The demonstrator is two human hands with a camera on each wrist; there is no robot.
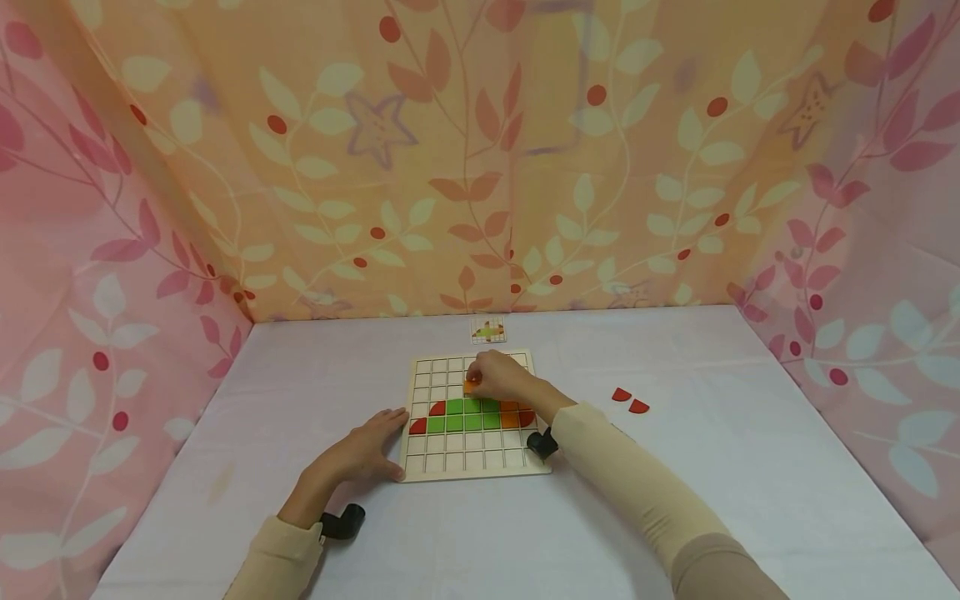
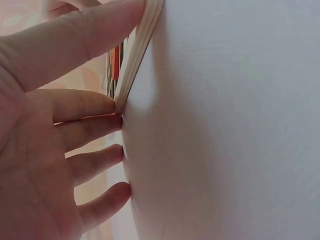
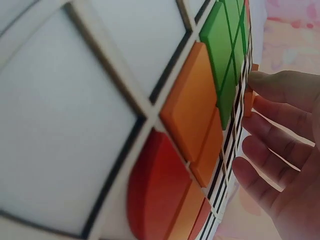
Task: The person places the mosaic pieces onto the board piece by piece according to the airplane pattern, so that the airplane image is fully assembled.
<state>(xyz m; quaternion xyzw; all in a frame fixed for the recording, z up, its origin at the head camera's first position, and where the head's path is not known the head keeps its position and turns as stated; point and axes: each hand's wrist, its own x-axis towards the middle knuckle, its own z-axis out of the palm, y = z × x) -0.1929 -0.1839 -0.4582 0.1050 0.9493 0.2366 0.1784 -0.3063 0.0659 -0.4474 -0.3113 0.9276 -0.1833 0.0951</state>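
A wooden grid board (image 1: 453, 462) lies on the white-covered table. Across its middle rows run green square tiles (image 1: 454, 423), with orange tiles (image 1: 510, 419) towards the right and red quarter-round pieces (image 1: 417, 427) at both ends. My right hand (image 1: 504, 377) pinches an orange tile (image 3: 248, 102) between thumb and fingers, at the board's surface just above the green rows. Part of the upper board is hidden behind that hand. My left hand (image 1: 363, 450) rests along the board's left edge, fingers spread and fairly straight, the thumb (image 2: 85, 42) at the near corner.
Two loose red quarter-round pieces (image 1: 621, 394) lie to the right of the board, beyond my right forearm. A small card (image 1: 488, 330) printed with a coloured pattern is behind the board. Flowered cloth (image 1: 465, 167) hangs at the back and both sides.
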